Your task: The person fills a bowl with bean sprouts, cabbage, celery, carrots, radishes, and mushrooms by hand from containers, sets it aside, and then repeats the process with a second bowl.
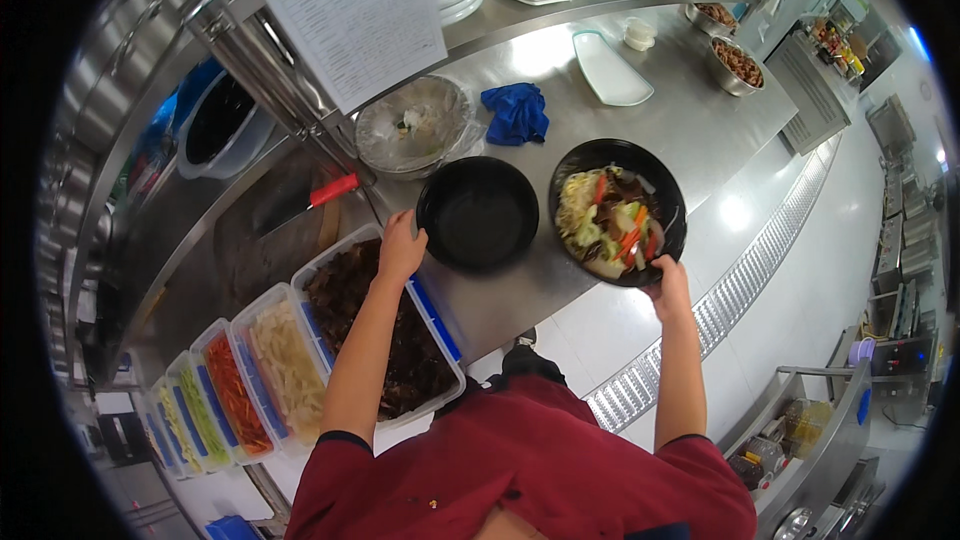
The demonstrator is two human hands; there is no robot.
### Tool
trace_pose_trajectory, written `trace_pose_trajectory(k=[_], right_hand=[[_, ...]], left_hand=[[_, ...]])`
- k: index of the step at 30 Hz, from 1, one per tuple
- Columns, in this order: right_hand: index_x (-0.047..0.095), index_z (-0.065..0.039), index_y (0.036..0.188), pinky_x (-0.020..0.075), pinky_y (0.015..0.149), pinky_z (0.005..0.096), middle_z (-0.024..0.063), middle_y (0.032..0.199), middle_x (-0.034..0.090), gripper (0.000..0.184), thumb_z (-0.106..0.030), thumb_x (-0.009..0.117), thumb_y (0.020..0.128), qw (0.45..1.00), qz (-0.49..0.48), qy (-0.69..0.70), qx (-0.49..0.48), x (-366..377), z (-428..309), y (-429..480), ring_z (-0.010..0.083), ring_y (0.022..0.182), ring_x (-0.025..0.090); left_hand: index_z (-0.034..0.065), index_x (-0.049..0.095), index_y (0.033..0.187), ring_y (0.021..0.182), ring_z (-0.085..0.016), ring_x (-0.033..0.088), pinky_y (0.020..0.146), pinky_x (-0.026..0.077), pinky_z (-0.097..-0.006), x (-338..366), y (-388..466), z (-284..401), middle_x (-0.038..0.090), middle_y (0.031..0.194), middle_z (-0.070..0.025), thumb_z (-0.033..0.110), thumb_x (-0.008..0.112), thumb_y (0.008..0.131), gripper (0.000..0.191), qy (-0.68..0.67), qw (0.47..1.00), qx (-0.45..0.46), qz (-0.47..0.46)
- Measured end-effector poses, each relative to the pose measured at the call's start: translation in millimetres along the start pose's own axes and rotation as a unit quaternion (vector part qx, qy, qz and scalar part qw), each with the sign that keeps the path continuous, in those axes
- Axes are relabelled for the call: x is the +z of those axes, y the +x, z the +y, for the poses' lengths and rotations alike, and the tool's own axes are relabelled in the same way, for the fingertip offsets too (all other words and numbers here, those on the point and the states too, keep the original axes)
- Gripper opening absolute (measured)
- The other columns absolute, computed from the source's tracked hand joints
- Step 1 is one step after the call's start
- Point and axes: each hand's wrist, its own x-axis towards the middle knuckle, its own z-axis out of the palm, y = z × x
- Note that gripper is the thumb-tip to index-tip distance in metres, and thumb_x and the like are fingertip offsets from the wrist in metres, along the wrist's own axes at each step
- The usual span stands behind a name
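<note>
My right hand (670, 286) grips the near rim of a black bowl (564, 157) at the edge of the steel counter. Inside it lie sliced vegetables (626, 229), with orange and red strips, pale green leaves, dark fungus-like pieces and a yellowish clump on the left. A second black bowl (478, 216), with nothing in it, stands to its left. My left hand (402, 249) holds that bowl by its left rim. Directly below my left forearm is a clear plastic tub (450, 390) of dark, wet pieces.
More tubs hold pale slices (281, 360), red-orange strips (234, 397) and green strips (201, 412). A red-handled knife (334, 190) lies on a round board. Behind the bowls are a plastic-lined bowl (411, 124), a blue cloth (516, 114), a white tray (611, 69) and metal bowls of brown food (737, 66).
</note>
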Motion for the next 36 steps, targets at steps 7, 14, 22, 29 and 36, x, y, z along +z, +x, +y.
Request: trace_pose_trajectory(k=[7, 14, 22, 29, 36], right_hand=[[0.050, 0.007, 0.117, 0.0570, 0.070, 0.0403, 0.0195, 0.086, 0.067, 0.042, -0.024, 0.052, 0.089, 0.933, 0.045, -0.350, -0.069, -27, -48, 90, 0.0293, 0.080, 0.068], [0.052, 0.002, 0.116, 0.0517, 0.049, 0.0383, 0.0222, 0.071, 0.065, 0.046, -0.035, 0.061, 0.089, 0.788, 0.198, -0.484, -0.325, -73, 23, 165, 0.0295, 0.054, 0.065], [0.051, -0.003, 0.123, 0.0441, 0.042, 0.0279, 0.0098, 0.081, 0.056, 0.048, -0.043, 0.045, 0.098, 0.957, 0.248, -0.082, -0.126, -37, 79, 93, 0.0152, 0.050, 0.055], [0.057, -0.004, 0.118, 0.0459, 0.044, 0.0291, 0.0078, 0.071, 0.059, 0.032, -0.023, 0.055, 0.093, 0.967, 0.029, -0.244, -0.068, 8, 140, 35, 0.0160, 0.051, 0.059], [0.057, -0.001, 0.118, 0.0482, 0.049, 0.0285, 0.0095, 0.077, 0.062, 0.034, -0.025, 0.053, 0.095, 0.962, -0.112, -0.240, -0.069, 51, 115, 12, 0.0152, 0.059, 0.062]], left_hand=[[0.0043, 0.056, 0.112, 0.105, -0.038, 0.059, 0.087, 0.049, -0.0461, 10, 45, 26, 0.060, 0.115, -0.0177, 0.018, 0.065, 0.086, 0.031, 0.123, 0.985, -0.094, -0.082], [-0.0001, 0.063, 0.090, 0.086, -0.034, 0.068, 0.079, 0.054, -0.0439, 13, 68, 20, 0.069, 0.090, -0.0186, 0.023, 0.072, 0.074, 0.029, 0.151, 0.969, -0.132, -0.145], [-0.0029, 0.065, 0.067, 0.053, -0.022, 0.067, 0.055, 0.056, -0.0329, 11, 66, 18, 0.063, 0.057, -0.0147, 0.020, 0.065, 0.074, 0.024, 0.024, 0.951, -0.222, -0.214], [-0.0012, 0.064, 0.065, 0.054, -0.020, 0.066, 0.052, 0.054, -0.0301, 7, 65, 18, 0.066, 0.063, -0.0132, 0.014, 0.062, 0.080, 0.021, -0.062, 0.923, -0.227, -0.305], [-0.0004, 0.057, 0.100, 0.068, -0.023, 0.069, 0.057, 0.057, -0.0326, -5, 45, 32, 0.068, 0.088, -0.0155, 0.014, 0.053, 0.090, 0.018, -0.246, 0.872, -0.273, -0.322]])
